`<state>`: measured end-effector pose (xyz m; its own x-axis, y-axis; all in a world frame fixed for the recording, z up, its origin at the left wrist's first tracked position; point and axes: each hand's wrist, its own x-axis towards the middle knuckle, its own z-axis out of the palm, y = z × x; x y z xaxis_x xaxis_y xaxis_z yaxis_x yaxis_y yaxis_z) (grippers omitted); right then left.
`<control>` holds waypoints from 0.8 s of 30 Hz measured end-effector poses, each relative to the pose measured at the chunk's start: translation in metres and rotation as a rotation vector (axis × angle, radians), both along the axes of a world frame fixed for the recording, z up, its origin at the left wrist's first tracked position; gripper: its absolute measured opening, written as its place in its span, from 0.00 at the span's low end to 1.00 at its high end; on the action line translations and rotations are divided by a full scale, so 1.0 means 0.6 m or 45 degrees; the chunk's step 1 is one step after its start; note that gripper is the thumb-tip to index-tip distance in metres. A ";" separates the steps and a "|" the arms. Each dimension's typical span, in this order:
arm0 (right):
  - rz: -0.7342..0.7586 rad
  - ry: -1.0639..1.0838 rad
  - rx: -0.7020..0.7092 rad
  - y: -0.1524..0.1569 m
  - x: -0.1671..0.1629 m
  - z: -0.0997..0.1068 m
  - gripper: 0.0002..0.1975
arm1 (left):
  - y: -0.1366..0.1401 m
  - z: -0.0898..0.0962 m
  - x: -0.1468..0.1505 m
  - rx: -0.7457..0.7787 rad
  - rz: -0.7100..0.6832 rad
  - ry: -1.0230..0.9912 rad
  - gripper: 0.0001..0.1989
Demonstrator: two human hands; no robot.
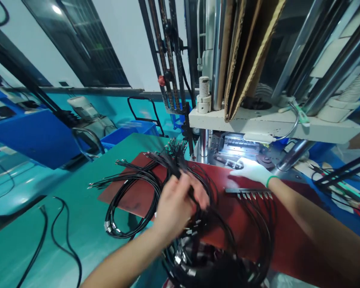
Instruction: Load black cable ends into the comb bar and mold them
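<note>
My left hand, bare and slightly blurred, is closed round a bundle of black cables above the red mat. My right hand, in a white glove, is at the front of the press, its fingers closed at the right end of a small metal strip; the exact grip is washed out by light. Just below the glove, a metal bar lies on the mat with several black cable ends set along it. Coiled black cables with metal ends lie left of my left hand.
The press's white plate spans above a lit metal die, with cardboard sheets standing on it. The red mat lies on a green tabletop, where loose cables rest. Pliers and tools lie at right.
</note>
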<state>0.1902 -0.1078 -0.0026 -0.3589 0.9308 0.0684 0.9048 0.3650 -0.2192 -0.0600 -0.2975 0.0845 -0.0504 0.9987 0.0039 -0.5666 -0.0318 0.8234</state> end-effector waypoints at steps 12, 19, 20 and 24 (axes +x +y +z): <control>0.346 0.053 0.156 -0.028 -0.007 -0.023 0.14 | 0.157 -0.081 -0.092 0.240 -0.034 2.394 0.20; 0.372 0.210 0.105 -0.016 0.005 -0.029 0.16 | 0.310 -0.164 0.025 0.758 -0.583 1.955 0.12; 0.359 0.246 0.096 -0.013 0.006 -0.029 0.16 | 0.319 -0.173 0.023 0.770 -0.598 1.925 0.09; 0.261 0.458 0.074 0.004 0.005 -0.028 0.16 | 0.323 -0.187 0.012 0.782 -0.598 1.816 0.09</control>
<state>0.1934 -0.1057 -0.0197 -0.4801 0.8335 0.2737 0.6818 0.5508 -0.4814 -0.0529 -0.1034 -0.0277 0.6366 0.7543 0.1605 0.5511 -0.5906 0.5895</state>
